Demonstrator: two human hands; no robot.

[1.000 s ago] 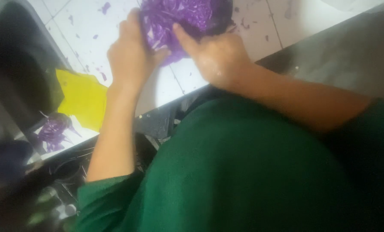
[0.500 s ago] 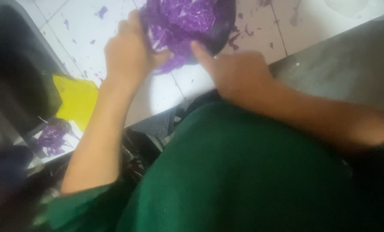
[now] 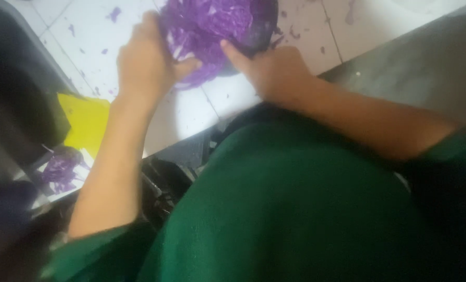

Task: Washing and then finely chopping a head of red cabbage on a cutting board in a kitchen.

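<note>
Resting on cabbage: the left hand (image 3: 145, 65) is laid flat, fingers spread, on the shredded purple cabbage (image 3: 212, 28).
Right hand (image 3: 275, 70): pressed against the heap's near edge, fingers together.
Yellow sheet (image 3: 84, 122): lies below the left hand, on the white tiled counter (image 3: 181, 112).

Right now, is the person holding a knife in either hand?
No: the left hand and the right hand both rest bare on the pile of shredded purple cabbage, with no blade showing.

Both hands press a heap of shredded purple cabbage (image 3: 212, 31) on the white tiled counter (image 3: 186, 112): left hand (image 3: 144, 65) at its left edge, right hand (image 3: 275, 70) at its lower right.
</note>
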